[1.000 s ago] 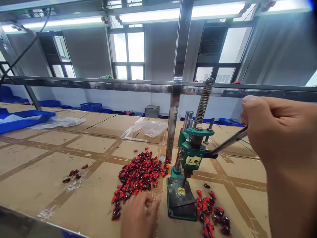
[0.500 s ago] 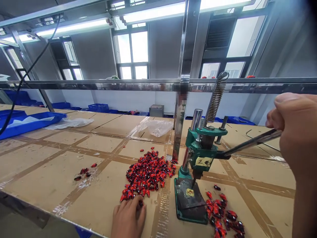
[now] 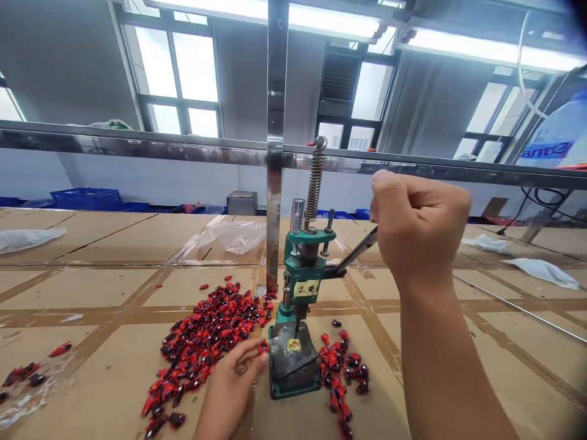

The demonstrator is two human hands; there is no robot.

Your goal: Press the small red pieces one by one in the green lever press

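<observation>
Head view: the lever point(image 3: 358, 250) slants up rightward into the right grip point(image 3: 418, 223).

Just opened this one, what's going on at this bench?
Someone is working at a green press. Their right hand grips its lever, while their left hand holds a small red piece beside the base. A large heap of red-and-black pieces lies left of the press, with a smaller group on its right.
</observation>
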